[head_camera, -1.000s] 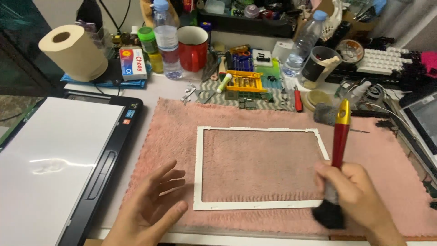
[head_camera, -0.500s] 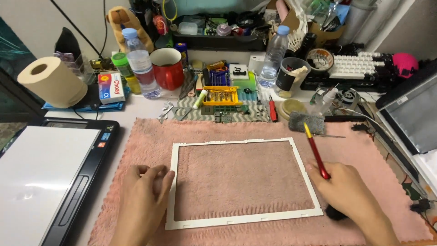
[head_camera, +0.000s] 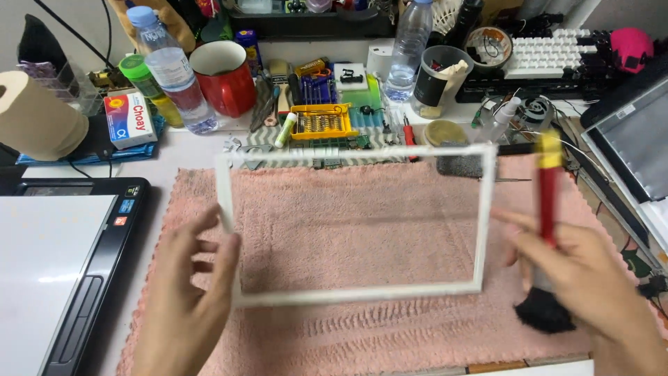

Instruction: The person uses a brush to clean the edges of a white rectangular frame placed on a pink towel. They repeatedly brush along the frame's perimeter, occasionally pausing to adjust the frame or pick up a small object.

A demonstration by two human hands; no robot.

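At the far left of the counter (head_camera: 188, 143) lies a flat device with a white screen in a black casing (head_camera: 49, 264), and behind it stands a roll of tissue (head_camera: 35, 115) with a small printed box (head_camera: 130, 120) beside it. Further in stand a clear water bottle with a blue cap (head_camera: 170, 69) and a red mug (head_camera: 224, 76). A pink towel (head_camera: 362, 216) covers the middle of the counter.

The left hand (head_camera: 184, 299) is over the towel's left part, its fingers (head_camera: 224, 261) closed around the lower left corner of a thin white rectangular frame (head_camera: 348, 296). The frame is lifted off the towel and tilted, the towel showing through its open middle, its far edge reaching over the towel's back border. Behind it sit a yellow tray of small bits (head_camera: 320, 122), a second water bottle (head_camera: 407, 49) and a dark cup (head_camera: 438, 80).

The right hand (head_camera: 591, 278) has its fingers wrapped around a brush with a red handle and yellow end (head_camera: 547, 188), handle up, black bristles (head_camera: 543, 310) down by the palm. Its fingertips reach to the frame's right edge; whether they grip it cannot be told through the blur. A white keyboard (head_camera: 550, 52) lies at the back right, and a grey panel (head_camera: 637, 143) at the right edge.
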